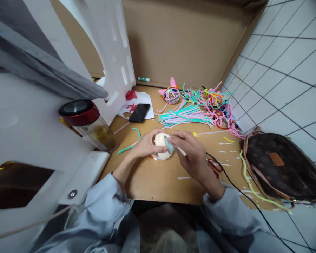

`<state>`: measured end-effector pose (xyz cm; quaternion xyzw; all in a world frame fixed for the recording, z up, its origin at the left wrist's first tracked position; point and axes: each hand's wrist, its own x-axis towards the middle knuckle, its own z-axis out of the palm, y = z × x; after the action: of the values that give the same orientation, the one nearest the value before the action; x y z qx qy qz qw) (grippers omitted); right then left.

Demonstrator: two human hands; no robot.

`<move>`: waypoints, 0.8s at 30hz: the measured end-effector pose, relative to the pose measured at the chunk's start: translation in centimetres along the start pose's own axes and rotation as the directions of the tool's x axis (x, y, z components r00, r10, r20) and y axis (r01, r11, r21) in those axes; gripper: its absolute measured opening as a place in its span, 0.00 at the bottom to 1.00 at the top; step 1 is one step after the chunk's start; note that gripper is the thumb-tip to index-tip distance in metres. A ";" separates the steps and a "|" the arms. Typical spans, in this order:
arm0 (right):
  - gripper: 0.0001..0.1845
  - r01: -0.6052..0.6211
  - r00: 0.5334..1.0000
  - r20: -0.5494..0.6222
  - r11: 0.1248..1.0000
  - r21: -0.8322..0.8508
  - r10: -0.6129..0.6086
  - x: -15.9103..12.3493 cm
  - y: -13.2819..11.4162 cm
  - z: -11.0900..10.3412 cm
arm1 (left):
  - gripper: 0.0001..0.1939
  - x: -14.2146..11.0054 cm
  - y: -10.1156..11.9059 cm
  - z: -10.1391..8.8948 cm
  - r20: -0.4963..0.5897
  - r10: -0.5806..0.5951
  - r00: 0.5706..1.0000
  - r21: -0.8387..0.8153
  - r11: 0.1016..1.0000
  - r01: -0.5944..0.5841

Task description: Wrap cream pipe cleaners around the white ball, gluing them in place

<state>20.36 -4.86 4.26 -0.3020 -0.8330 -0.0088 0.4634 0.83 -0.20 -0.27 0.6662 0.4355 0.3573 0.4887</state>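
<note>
Low over the middle of the table, my left hand [149, 143] is wrapped round a small ball [162, 146]. Cream strands cover much of it, with a pale teal patch on the right side. My right hand [191, 151] is closed in a pinch against that side. A cream strip [181, 151] shows between its fingers; its far end is hidden. A bit of orange shows beneath the ball. Left of my left hand lies a bent teal pipe cleaner [129, 147]. Scissors with red handles [214, 168] lie partly hidden by my right hand.
Behind are striped bundled pipe cleaners [185, 116], a tangled heap [216, 105] and a pink-eared ball figure [171, 95]. A phone [140, 112] rests on paper. A bottle [89, 123] stands left; a brown bag [281, 165] and black cable [235, 189] lie right.
</note>
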 end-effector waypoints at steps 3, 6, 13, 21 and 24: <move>0.10 0.019 0.999 -0.049 0.996 0.083 -0.015 -0.8 0.9 0.5 | 0.35 0.0 0.1 0.0 -0.002 -0.027 1.000 -0.010 1.000 0.027; 0.10 0.082 0.993 -0.093 0.993 0.084 -0.074 -1.6 2.0 1.7 | 0.35 0.0 0.2 -0.1 0.012 -0.051 0.999 -0.021 0.998 0.051; 0.11 0.096 0.975 -0.206 0.995 0.023 -0.089 -3.6 3.5 4.0 | 0.35 0.0 0.4 -0.3 0.004 -0.027 1.000 -0.003 1.000 0.027; 0.13 0.079 0.986 -0.147 0.997 0.023 -0.075 -4.2 3.6 4.2 | 0.36 0.1 0.0 -0.4 0.000 -0.028 1.000 -0.025 0.999 0.028; 0.13 0.088 0.986 -0.138 0.996 -0.008 -0.088 -4.1 3.5 4.2 | 0.36 0.1 0.2 -0.3 -0.004 -0.035 0.999 -0.019 0.999 0.035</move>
<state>20.51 -2.80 -2.31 -0.2642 -0.8113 -0.0511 0.5190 0.60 0.00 -0.02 0.6530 0.4446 0.3545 0.5002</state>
